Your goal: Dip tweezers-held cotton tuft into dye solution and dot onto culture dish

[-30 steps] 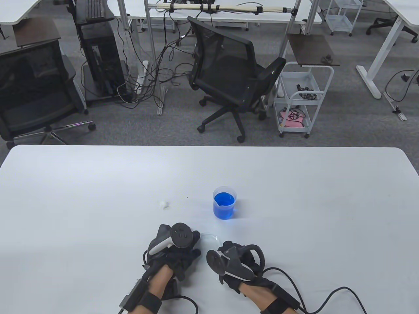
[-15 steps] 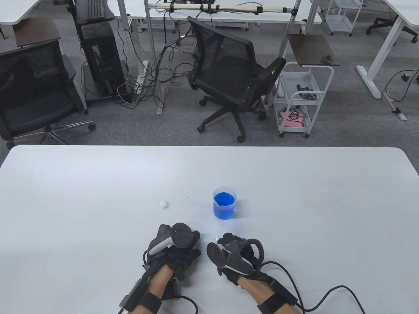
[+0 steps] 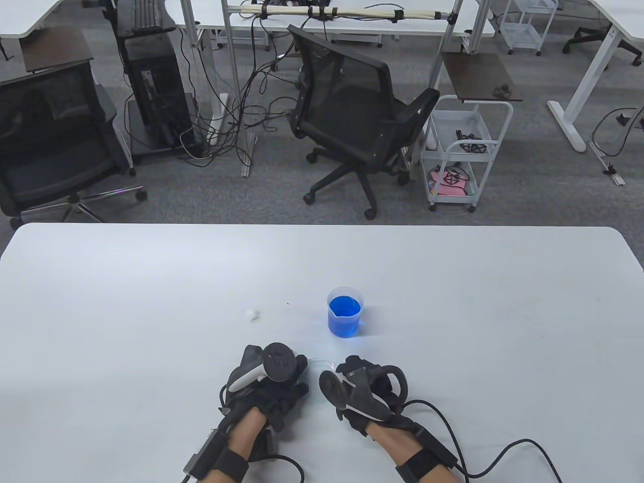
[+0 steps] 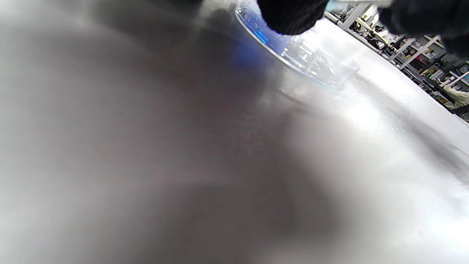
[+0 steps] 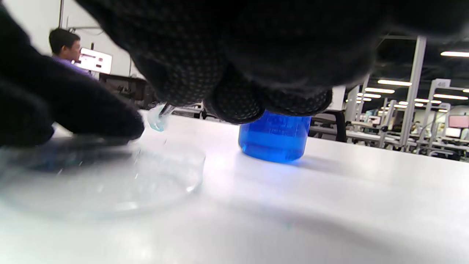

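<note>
A clear culture dish [image 3: 322,363] lies between my hands; it also shows in the right wrist view [image 5: 102,176] and the left wrist view [image 4: 307,58]. My left hand [image 3: 297,377] rests its fingertips [image 5: 91,117] on the dish's left rim. My right hand [image 3: 352,372] grips tweezers [image 5: 167,108], mostly hidden under the glove. The tweezers' tip holds a pale blue cotton tuft [image 5: 157,123] just above the far side of the dish. A beaker of blue dye [image 3: 345,312] stands upright behind the dish.
A loose white cotton tuft [image 3: 251,315] lies on the white table [image 3: 453,312], left of the beaker. Cables trail from both wrists toward the front edge. Chairs and a cart stand on the floor beyond the table.
My right hand has shifted slightly left and toward the dish. My left hand, the dish and the beaker have not moved.
</note>
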{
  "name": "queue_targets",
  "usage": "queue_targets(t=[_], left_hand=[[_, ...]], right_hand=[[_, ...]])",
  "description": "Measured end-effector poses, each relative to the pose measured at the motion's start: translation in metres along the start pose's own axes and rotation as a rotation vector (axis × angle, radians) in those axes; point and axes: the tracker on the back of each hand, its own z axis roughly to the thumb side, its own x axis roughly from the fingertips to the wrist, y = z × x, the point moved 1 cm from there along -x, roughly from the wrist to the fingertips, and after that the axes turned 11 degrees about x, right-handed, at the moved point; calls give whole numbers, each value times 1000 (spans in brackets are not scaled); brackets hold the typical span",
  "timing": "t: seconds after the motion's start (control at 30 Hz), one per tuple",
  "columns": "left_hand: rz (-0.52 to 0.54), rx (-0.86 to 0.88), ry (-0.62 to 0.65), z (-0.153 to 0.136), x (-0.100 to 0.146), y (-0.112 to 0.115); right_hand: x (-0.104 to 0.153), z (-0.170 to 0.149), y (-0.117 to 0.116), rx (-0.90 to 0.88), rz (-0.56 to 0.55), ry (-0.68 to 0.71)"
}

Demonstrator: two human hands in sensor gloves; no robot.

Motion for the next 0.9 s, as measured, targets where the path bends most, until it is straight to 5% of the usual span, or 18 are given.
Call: queue_targets(t=[0.43, 0.9], left_hand=[[-1, -2, -1, 0, 0, 0], [-5, 7, 3, 0, 0, 0]], right_hand=[[3, 15, -22, 66, 75, 57], [-4, -2, -4, 12, 17, -8]])
